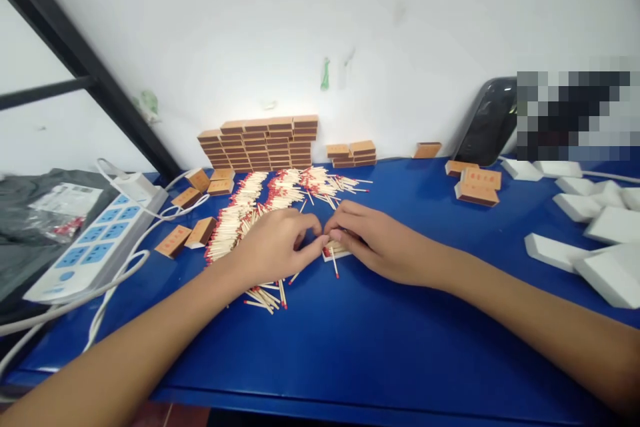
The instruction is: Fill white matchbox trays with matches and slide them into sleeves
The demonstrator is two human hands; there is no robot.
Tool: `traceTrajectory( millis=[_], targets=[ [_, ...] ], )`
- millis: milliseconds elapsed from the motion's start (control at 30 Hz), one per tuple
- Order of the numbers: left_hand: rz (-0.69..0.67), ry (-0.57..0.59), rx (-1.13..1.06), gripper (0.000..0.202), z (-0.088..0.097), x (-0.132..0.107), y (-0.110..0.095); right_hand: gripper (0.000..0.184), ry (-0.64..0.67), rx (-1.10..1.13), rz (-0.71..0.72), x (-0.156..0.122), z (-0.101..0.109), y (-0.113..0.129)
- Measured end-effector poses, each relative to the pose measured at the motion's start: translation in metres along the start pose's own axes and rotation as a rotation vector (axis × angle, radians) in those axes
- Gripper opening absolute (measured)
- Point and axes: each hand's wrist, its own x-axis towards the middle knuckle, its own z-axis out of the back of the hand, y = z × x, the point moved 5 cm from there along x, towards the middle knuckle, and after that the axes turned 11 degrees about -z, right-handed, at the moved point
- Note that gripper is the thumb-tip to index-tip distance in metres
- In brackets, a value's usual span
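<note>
A small white matchbox tray (342,255) with matches in it lies on the blue table, partly hidden under my fingers. My right hand (383,240) is closed over it, fingertips and thumb on the tray and its matches. From the other side my left hand (280,243) reaches in, thumb and forefinger tips close together at the tray's left end; what is between them is hidden. One loose match (335,263) sticks out at the tray's front. Beside and behind my left hand spreads a big pile of red-tipped matches (233,227), with several strays (263,297) in front.
Stacked matchboxes (260,143) stand against the wall, a lower stack (351,153) beside them. Loose matchboxes lie left (173,241) and right (477,185). White trays (615,273) fill the far right. A power strip (93,240) with white cables sits at left; a black device (485,123) leans behind.
</note>
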Motion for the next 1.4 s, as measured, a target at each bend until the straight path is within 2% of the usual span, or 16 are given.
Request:
traceTrajectory(
  millis=[100,233,400,600,767,933,1167,1333,1400],
  targets=[
    [-0.003,0.001,0.014,0.022,-0.002,0.000,0.000,0.033,0.021,0.026,-0.007,0.000,0.002,0.001],
    [-0.049,0.016,0.034,0.028,-0.002,0.001,-0.005,0.024,0.011,-0.008,-0.042,-0.003,0.003,0.000],
    [-0.033,0.026,0.005,0.024,0.004,0.001,-0.007,0.020,-0.003,-0.011,-0.065,-0.002,0.002,-0.001],
    [-0.024,0.033,0.007,0.032,0.001,-0.002,-0.006,0.021,0.001,-0.001,-0.108,0.001,0.003,-0.001],
    [-0.053,0.021,0.036,0.034,0.001,0.000,-0.008,0.017,-0.035,-0.054,-0.043,-0.002,0.004,-0.001],
    [-0.046,0.045,0.031,0.036,0.002,0.000,-0.007,0.016,-0.018,-0.046,-0.077,-0.002,0.004,-0.002],
    [-0.047,0.025,0.010,0.033,0.000,0.000,-0.006,0.027,-0.017,-0.020,-0.008,0.002,0.003,-0.006],
    [-0.056,0.046,0.048,0.034,0.001,0.001,-0.006,0.012,-0.139,-0.090,0.015,-0.004,0.017,-0.001],
    [-0.049,0.054,0.048,0.036,0.002,0.001,-0.005,0.006,-0.136,-0.125,-0.001,-0.008,0.021,0.006]
  ],
)
